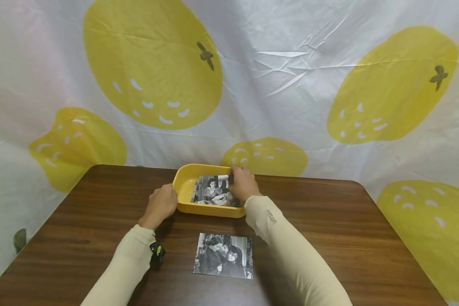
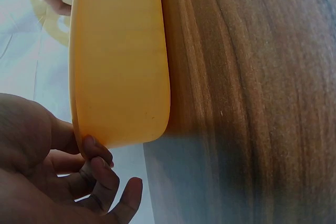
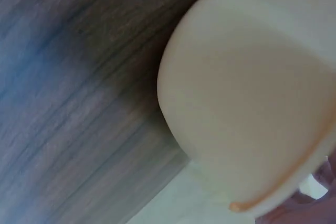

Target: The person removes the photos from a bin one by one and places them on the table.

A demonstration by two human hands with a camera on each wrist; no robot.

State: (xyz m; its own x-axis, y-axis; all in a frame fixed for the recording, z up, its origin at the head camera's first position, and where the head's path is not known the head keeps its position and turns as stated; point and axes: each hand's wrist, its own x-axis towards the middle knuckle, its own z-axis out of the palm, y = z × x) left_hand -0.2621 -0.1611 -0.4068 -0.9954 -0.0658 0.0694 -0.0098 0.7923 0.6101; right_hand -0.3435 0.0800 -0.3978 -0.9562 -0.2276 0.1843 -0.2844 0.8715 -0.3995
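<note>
A yellow plastic tray (image 1: 208, 209) with rounded corners stands near the table's far edge. Inside it lies a black-and-white photo (image 1: 213, 190), partly covered on its right side by my right hand. My left hand (image 1: 162, 204) pinches the tray's left rim between thumb and fingers, as the left wrist view shows at the tray wall (image 2: 121, 66). At the opposite end my right hand (image 1: 245, 183) grips the right rim; in the right wrist view only its fingers (image 3: 304, 211) appear behind the tray edge. A second black-and-white photo (image 1: 223, 256) lies flat on the table between my forearms.
The brown wood-grain table (image 1: 321, 238) spreads out on both sides of the tray. Behind its far edge hangs a white cloth (image 1: 275, 106) printed with large yellow fruit. A small black device (image 1: 157, 251) sits at my left wrist.
</note>
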